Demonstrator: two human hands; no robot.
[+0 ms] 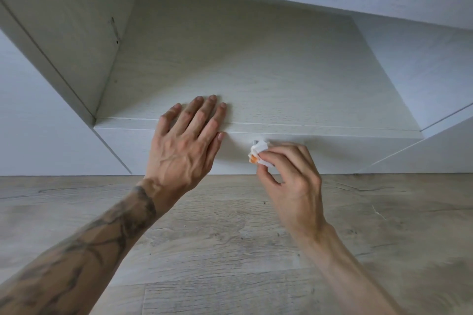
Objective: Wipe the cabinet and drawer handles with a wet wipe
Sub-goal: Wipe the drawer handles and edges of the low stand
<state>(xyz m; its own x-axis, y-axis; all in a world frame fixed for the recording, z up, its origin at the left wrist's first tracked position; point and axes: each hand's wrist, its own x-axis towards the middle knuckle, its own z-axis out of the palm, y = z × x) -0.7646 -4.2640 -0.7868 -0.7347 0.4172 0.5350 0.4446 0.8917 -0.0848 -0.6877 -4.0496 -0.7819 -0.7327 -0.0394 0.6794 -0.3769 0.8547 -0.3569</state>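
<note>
Pale wood-grain cabinet [64, 33] panels rise over a grey plank floor [230, 238], and low down at the drawer front [332, 151] the work is going on. At the grip, the right hand [289, 176] pinches a crumpled white wet wipe [259, 152] between thumb and curled fingertips, bunching it small so that it can wrap the little knob handle [255, 140]. The wipe is pressed against that knob, just under the drawer's top edge, and only a sliver of grey metal shows above it. An orange patch sits at the wipe's lower corner; I cannot tell what it is. Just to the left, the left hand [184, 146] lies flat with fingers spread, palm on the drawer front and fingertips reaching over the edge onto the open shelf [256, 71] above. It is probably there to steady the drawer so it does not slide under the rubbing. By the look of it the knob is mid-wipe; no other handles are in sight.
</note>
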